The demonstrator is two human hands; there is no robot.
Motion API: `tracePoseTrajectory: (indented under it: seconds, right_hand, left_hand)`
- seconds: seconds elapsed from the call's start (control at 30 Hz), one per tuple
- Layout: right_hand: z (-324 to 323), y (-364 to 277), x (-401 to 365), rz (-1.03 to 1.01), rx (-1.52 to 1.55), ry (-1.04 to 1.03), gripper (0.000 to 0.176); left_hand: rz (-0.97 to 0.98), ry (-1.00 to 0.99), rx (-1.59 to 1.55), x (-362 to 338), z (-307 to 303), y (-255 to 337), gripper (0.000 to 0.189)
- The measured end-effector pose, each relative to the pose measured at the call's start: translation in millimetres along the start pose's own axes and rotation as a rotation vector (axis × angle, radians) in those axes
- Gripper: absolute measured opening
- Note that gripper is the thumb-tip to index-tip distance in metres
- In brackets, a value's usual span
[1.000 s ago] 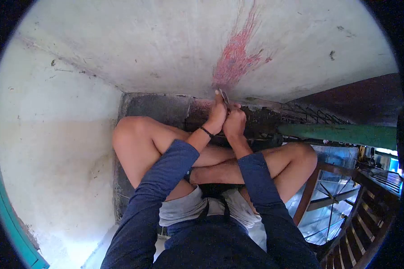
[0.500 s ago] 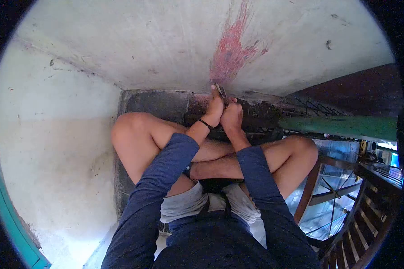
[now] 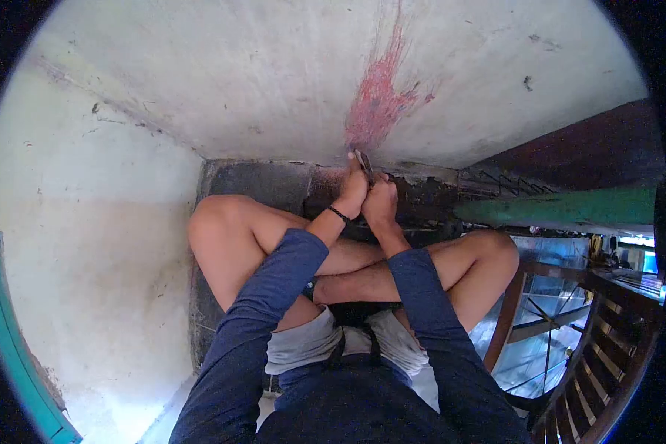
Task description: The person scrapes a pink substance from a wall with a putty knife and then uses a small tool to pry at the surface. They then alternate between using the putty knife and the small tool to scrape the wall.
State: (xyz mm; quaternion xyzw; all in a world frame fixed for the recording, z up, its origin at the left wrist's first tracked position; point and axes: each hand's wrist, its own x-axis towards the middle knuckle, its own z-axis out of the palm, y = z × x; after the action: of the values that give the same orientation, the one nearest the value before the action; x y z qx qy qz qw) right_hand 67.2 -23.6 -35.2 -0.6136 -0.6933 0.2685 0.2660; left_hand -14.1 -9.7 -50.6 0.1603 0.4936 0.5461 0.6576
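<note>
Presently, left hand (image 3: 354,194) and right hand (image 3: 381,201) pressed together, jointly clasping small dark metal blade-like tool (image 3: 363,160), its tip at foot of red-stained plaster wall (image 3: 377,103). Grip and placement unchanged from a second ago: same spot apparently under work

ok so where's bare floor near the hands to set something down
Bare dark ledge lies between the left knee and the wall, left of the hands. Crowded where the left hand and right hand close on the small tool, and rightward by the green pipe.
</note>
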Motion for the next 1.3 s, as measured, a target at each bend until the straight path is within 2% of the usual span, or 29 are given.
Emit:
tracePoseTrajectory:
  seconds: [0.07, 0.17, 0.23, 0.3, 0.33, 0.4, 0.47, 0.5, 0.6, 0.67, 0.77, 0.87, 0.93, 1.07, 1.13, 1.17, 1.23, 1.3]
  right_hand:
    - [8, 7, -7, 0.043, -0.041, -0.047, 0.022]
    - [12, 12, -3, 0.078, -0.109, -0.033, 0.022]
    - [16, 19, -4, 0.065, -0.062, 0.017, 0.022]
    - [8, 9, -4, -0.005, -0.037, 0.026, 0.022]
    - [5, 2, -3, -0.039, -0.024, 0.022, 0.022]
    - [10, 4, -4, 0.066, -0.038, -0.015, 0.021]
    - [18, 13, 1, 0.096, -0.124, -0.036, 0.020]
    - [14, 8, 2, 0.054, -0.060, 0.000, 0.020]
    - [9, 3, -2, -0.057, 0.069, 0.081, 0.021]
    - [20, 21, -2, -0.106, 0.062, 0.120, 0.022]
    - [9, 8, -2, -0.001, 0.127, 0.035, 0.021]
    - [9, 6, -5, 0.103, -0.201, -0.117, 0.023]
    - [12, 10, -7, 0.122, -0.137, -0.058, 0.023]
    - [-10, -10, -4, 0.006, 0.101, -0.017, 0.023]
    - [8, 3, -3, 0.133, -0.024, -0.056, 0.022]
    - [13, 7, -2, 0.189, -0.090, -0.077, 0.021]
    - [7, 2, -2, 0.141, -0.025, -0.058, 0.021]
    - [0, -6, 3, 0.095, 0.030, -0.033, 0.021]
  left_hand:
    - [-0.033, -0.004, 0.038, 0, -5, -7, 0.075]
    - [-0.070, 0.128, 0.178, 53, -38, -65, 0.080]
    - [-0.083, 0.085, 0.125, 52, -33, -59, 0.082]
    - [-0.067, 0.037, 0.055, -10, 3, 6, 0.083]
    - [-0.033, 0.086, 0.094, -9, 5, 11, 0.081]
    - [0.007, 0.188, 0.172, -15, 6, 8, 0.078]
    - [-0.015, 0.168, 0.055, -19, 9, 8, 0.074]
    - [-0.016, 0.155, -0.004, -17, 11, 13, 0.072]
    - [0.008, -0.012, 0.075, -5, 0, 6, 0.068]
    - [0.055, 0.050, 0.151, -16, 4, 9, 0.068]
    - [0.052, 0.097, 0.149, -15, 8, 13, 0.067]
    - [-0.035, 0.110, 0.132, 9, -12, -20, 0.069]
    - [-0.078, 0.082, 0.113, 40, -30, -55, 0.071]
    - [0.000, -0.011, 0.068, 24, -14, -28, 0.077]
    - [-0.031, 0.035, 0.094, 26, -26, -45, 0.077]
    - [-0.053, 0.085, 0.114, 49, -43, -71, 0.076]
    - [-0.012, 0.118, 0.130, 57, -42, -68, 0.075]
    - [0.081, 0.093, 0.129, 19, -11, -24, 0.073]
